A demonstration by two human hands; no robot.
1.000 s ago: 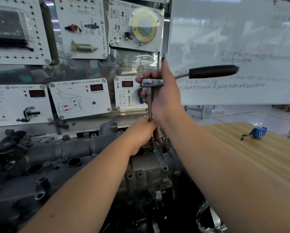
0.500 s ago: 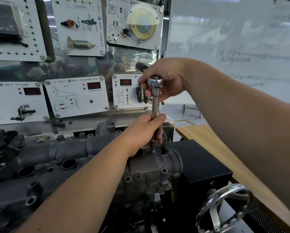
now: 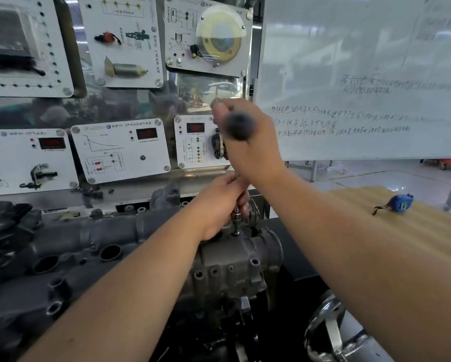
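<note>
rough cast engine block [image 3: 234,259]; left hand [image 3: 216,207] grips steel shaft [image 3: 236,218], right hand [image 3: 255,152] black handle [image 3: 240,126].

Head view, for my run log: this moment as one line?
right hand: grips black-handled chrome ratchet wrench | left hand: holds chrome extension shaft | socket end: on grey metal engine casting

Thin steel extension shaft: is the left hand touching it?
Touching. Head view: the left hand curls round the thin steel extension shaft above the grey engine casting.

One ratchet [image 3: 240,126], one tape measure [image 3: 401,203], one whiteboard [image 3: 349,48], six panels [image 3: 120,152]
</note>
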